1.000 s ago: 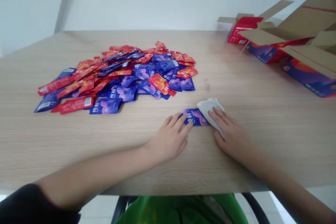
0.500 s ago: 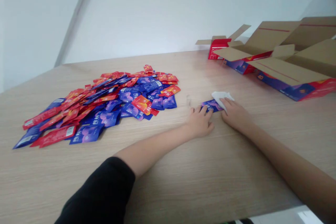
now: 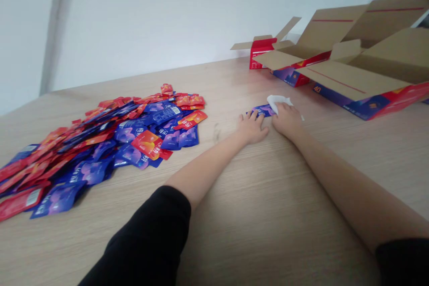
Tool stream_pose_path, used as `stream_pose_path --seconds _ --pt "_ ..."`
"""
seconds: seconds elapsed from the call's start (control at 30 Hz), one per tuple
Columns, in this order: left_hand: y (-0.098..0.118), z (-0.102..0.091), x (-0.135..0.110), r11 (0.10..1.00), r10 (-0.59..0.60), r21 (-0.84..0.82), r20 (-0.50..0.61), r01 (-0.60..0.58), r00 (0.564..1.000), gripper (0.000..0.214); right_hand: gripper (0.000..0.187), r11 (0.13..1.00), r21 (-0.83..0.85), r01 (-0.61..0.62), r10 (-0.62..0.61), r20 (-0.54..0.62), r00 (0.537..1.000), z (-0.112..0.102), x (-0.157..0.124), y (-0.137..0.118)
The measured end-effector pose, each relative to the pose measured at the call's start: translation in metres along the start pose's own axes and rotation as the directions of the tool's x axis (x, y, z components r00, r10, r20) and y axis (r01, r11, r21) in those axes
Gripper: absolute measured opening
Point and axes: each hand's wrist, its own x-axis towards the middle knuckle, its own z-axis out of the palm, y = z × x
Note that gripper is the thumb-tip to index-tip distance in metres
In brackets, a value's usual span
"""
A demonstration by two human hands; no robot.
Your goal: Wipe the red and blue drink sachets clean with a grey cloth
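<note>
Head view, from behind the person, looking along a light wood-grain table [image 3: 268, 237]. Left hand [image 3: 251, 127] lies flat, fingers spread and unclenched, tips at the left end of a blue-purple foil sachet [image 3: 262, 110]. Right hand [image 3: 287, 120] sits just beside it, fingers extended rather than clenched, pressing a crumpled white tissue [image 3: 275, 103] down on the sachet's right end. Neither hand seems to grasp anything. Sachet lies flat on the table, between the hands, well apart from the heap of red and blue sachets [image 3: 144, 143]. Left hand's placing looks like a brace, keeping the sachet from sliding under the tissue's pressure. Opened cardboard cartons [image 3: 362, 71] and a small red carton [image 3: 262, 49] stand at the far right.

Since the earlier frame: hands and sachet keep nearly the same arrangement, but the head has turned, so the heap sits further left in view. A black right sleeve [image 3: 404, 261] has come into view.
</note>
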Motion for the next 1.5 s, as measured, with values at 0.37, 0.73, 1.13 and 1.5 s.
stream_pose_path --seconds 0.37,0.73,1.13,1.5 --pt "-0.006 0.005 0.057 0.999 -0.037 -0.029 0.055 0.039 0.998 0.069 0.055 0.998 0.021 -0.060 0.061 -0.037 0.997 -0.010 -0.004 0.002" --pt "-0.005 -0.007 0.009 0.998 -0.033 -0.051 0.058 0.036 0.998 0.066 0.042 0.988 -0.075 0.137 -0.135 0.028 0.990 -0.026 -0.051 -0.027" --pt "-0.024 -0.022 -0.156 0.987 0.149 -0.075 0.054 -0.145 0.987 0.067 0.049 0.922 -0.009 0.386 -0.386 -0.004 0.922 -0.044 -0.121 -0.077" --pt "-0.052 -0.044 -0.269 0.982 0.146 -0.128 0.072 -0.137 0.987 0.065 0.051 0.876 0.067 0.477 -0.476 -0.027 0.879 -0.071 -0.186 -0.135"
